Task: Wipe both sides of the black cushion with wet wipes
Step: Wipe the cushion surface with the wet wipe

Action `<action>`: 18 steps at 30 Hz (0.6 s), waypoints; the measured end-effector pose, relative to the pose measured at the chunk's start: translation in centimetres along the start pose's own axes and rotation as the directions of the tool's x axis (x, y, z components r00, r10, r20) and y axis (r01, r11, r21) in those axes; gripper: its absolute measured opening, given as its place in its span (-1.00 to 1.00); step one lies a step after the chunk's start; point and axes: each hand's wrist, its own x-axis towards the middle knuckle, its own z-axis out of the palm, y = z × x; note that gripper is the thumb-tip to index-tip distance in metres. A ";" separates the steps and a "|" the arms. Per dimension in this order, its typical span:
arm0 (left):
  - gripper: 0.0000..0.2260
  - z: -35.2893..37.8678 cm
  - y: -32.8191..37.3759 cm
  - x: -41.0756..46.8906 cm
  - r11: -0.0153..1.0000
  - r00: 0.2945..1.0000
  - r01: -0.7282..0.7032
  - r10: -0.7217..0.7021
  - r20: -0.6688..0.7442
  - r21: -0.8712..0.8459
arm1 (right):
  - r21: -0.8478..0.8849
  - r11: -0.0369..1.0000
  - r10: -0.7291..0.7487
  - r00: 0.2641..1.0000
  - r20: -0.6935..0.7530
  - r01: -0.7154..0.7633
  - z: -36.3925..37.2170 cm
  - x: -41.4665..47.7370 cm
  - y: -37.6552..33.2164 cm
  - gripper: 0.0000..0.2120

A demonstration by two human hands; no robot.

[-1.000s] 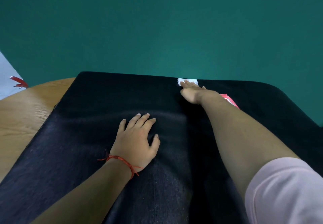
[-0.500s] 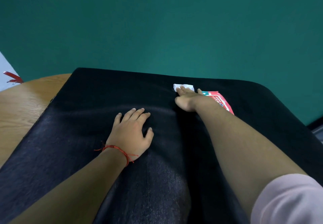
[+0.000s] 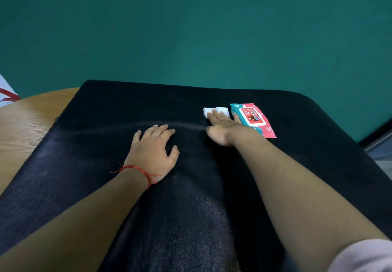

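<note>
A large black cushion [image 3: 95, 144] covers most of the table in front of me. My left hand [image 3: 151, 152], with a red string at the wrist, lies flat on the cushion's middle, fingers spread. My right hand [image 3: 222, 128] reaches further back and presses a folded white wet wipe [image 3: 218, 110] onto the cushion with straight fingers. Only the wipe's far edge shows beyond the fingertips. A teal and red pack of wet wipes [image 3: 254, 120] lies on the cushion just right of that hand.
A wooden table [image 3: 23, 127] shows at the left beside the cushion. A teal wall [image 3: 191, 27] fills the background. At the far left edge is a white surface with a red mark [image 3: 7, 96]. Grey floor [image 3: 381, 152] shows at the right.
My right hand has drawn the wipe back from the cushion's far edge toward me. The pack of wipes is now uncovered. My left hand stays flat in place.
</note>
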 end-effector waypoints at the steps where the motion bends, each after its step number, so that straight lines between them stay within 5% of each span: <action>1: -0.50 0.0 -0.1 0.1 1.000 1.000 -0.001 0.001 -0.001 0.002 | 0.003 1.000 -0.004 1.000 -0.006 0.004 0.3 -0.2 0.0 -0.33; 18: -0.50 0.0 -0.3 0.1 1.000 1.000 0.005 -0.005 0.016 -0.018 | 0.069 0.997 -0.022 0.997 -0.073 0.027 4.2 -6.8 0.3 -0.34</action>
